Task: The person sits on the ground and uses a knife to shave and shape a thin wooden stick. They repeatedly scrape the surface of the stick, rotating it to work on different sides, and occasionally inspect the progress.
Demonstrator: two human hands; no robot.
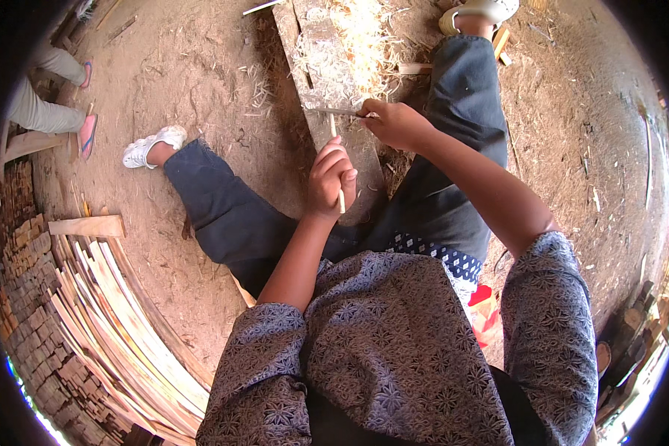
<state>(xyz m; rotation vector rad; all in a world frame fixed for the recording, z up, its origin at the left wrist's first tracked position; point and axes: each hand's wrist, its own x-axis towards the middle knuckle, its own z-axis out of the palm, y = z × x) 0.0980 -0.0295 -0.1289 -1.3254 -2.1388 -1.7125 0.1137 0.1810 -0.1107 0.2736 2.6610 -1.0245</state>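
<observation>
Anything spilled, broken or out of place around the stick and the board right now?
Nothing looks broken. Pale wood shavings lie heaped on the plank and scattered onto the dirt beside it. The left hand grips a thin stick upright; the right hand holds a blade across its tip.

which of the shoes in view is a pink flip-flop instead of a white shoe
The pink flip-flop at far left, on another person's foot. The white shoe beside it and the one at the top are the person's own.

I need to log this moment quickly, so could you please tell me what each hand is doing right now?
Left hand: closed around a thin wooden stick, held upright.
Right hand: closed on a knife, blade against the stick's upper end.
</observation>
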